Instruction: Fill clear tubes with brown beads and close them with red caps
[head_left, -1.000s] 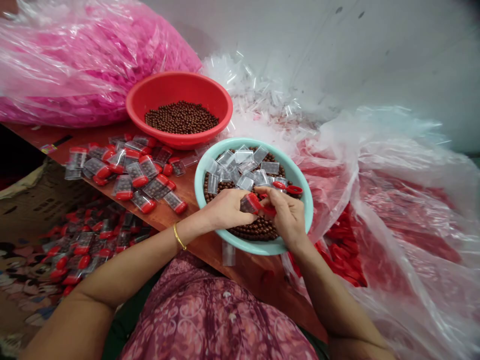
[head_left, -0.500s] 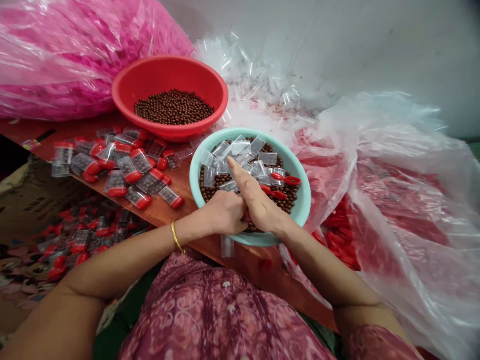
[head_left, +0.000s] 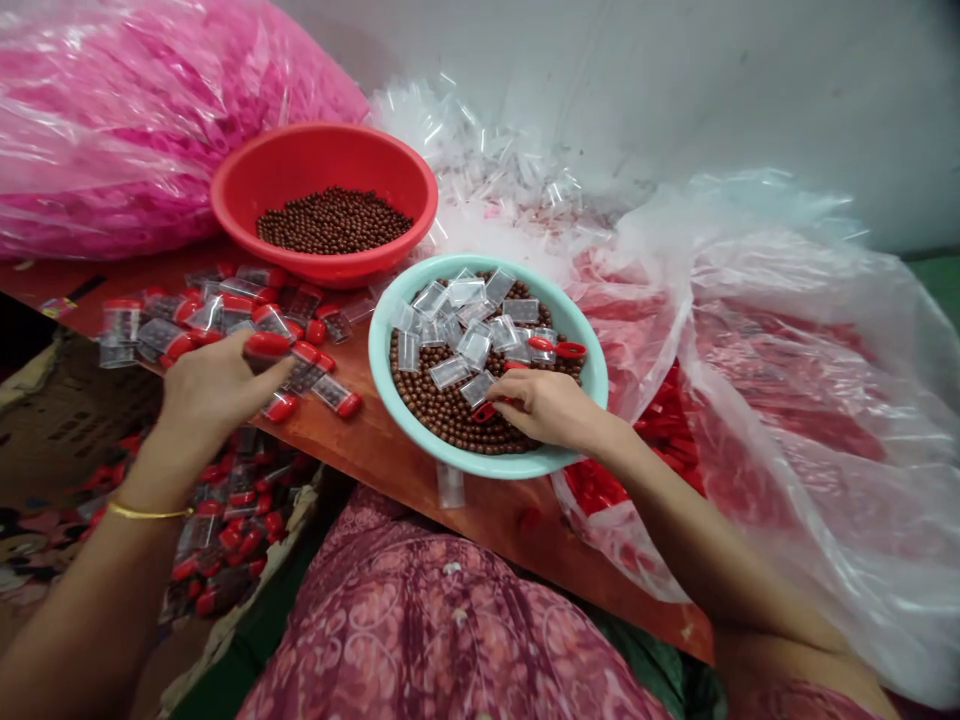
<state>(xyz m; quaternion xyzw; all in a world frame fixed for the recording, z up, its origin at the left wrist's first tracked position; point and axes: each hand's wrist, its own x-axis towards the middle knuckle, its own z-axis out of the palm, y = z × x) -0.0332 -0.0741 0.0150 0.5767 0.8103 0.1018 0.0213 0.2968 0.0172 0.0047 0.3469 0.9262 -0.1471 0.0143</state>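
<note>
My left hand [head_left: 210, 385] is over the heap of filled clear cases [head_left: 330, 390] on the table's left. Its thumb and fingers close round a red-capped case [head_left: 268, 346], whose body is mostly hidden by the hand. My right hand [head_left: 551, 408] reaches into the pale turquoise bowl [head_left: 382, 390], fingertips pinched on a small red cap [head_left: 484, 411]. Right beside those fingertips lies an unfilled clear case [head_left: 477, 388]. More clear cases [head_left: 466, 290] and a few red caps [head_left: 570, 350] rest on the brown beads [head_left: 442, 415] in this bowl.
Behind stands a red bowl [head_left: 225, 195] of brown beads. A bag of pink parts [head_left: 150, 130] fills the back left; bags of red parts [head_left: 787, 370] lie right. Clear pieces [head_left: 487, 150] pile against the wall. Below the table's left edge, a carton holds more filled cases [head_left: 232, 530].
My hands were together over the turquoise bowl and have parted. The left has swung left to the heap of filled cases; the right has stayed over the bowl, its fingers now down among the beads.
</note>
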